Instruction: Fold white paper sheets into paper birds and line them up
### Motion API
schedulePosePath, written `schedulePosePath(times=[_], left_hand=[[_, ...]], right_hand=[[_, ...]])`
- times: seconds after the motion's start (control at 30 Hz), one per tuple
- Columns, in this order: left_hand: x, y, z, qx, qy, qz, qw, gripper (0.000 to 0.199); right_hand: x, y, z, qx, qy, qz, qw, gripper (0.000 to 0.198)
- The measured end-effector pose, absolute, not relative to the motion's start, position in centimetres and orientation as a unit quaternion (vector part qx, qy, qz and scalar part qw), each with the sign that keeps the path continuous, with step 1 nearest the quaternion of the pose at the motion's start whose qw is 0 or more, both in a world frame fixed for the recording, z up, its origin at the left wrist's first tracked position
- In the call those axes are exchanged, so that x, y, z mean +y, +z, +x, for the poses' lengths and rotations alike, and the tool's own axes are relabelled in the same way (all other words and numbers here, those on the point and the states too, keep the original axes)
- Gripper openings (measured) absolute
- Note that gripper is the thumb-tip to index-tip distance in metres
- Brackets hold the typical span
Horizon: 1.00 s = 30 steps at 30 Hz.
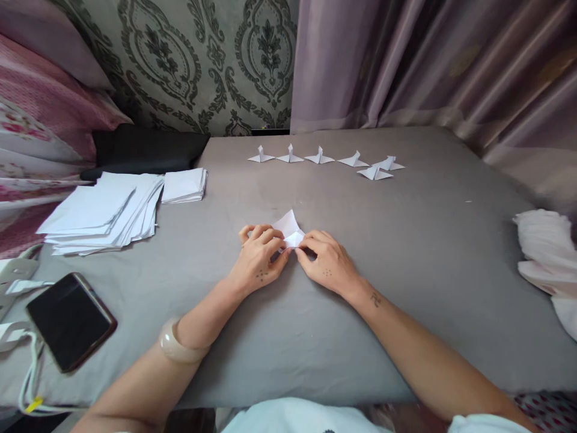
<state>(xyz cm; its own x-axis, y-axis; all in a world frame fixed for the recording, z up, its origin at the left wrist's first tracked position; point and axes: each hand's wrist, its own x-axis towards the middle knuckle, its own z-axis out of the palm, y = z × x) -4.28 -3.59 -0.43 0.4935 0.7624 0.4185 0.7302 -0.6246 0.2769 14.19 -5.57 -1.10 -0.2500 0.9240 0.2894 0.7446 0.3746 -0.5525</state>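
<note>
A partly folded sheet of white paper (pixel 289 225) is between my hands at the middle of the table, one pointed corner standing up and away from me. My left hand (pixel 260 255) pinches its left side between thumb and fingers. At the near right edge, my right hand (pixel 328 260) grips the paper with thumb and index finger. The fingertips cover part of the folds. Beyond my hands, several folded paper birds (pixel 320 156) stand in a row, with another paper bird (pixel 374 173) in front at the right end.
On the left lie a stack of large white sheets (pixel 97 210) and a stack of small paper squares (pixel 184 185). Nearer are a phone (pixel 72 322), white cables (pixel 30 373) and a power strip (pixel 13 273). A pale cloth (pixel 545 252) rests at the right edge of the grey-covered table (pixel 428 258).
</note>
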Motion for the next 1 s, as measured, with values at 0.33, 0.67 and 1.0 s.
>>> schedulePosePath(times=[0.33,0.67,1.0], left_hand=[[-3.46,-0.23,-4.82,0.431,0.24,0.869,0.04,0.024],[-3.31,-0.46,-4.89,0.393,0.252,0.884,0.026,0.017],[-3.03,-0.47,-4.58,0.438,0.281,0.853,0.029,0.016]], right_hand=[[-4.87,-1.72,13.9,-0.767,0.121,-0.567,0.274,0.009],[-4.75,-1.5,14.0,-0.76,0.184,-0.547,0.3,0.014],[-5.3,-1.24,13.88,-0.793,0.117,-0.541,0.254,0.007]])
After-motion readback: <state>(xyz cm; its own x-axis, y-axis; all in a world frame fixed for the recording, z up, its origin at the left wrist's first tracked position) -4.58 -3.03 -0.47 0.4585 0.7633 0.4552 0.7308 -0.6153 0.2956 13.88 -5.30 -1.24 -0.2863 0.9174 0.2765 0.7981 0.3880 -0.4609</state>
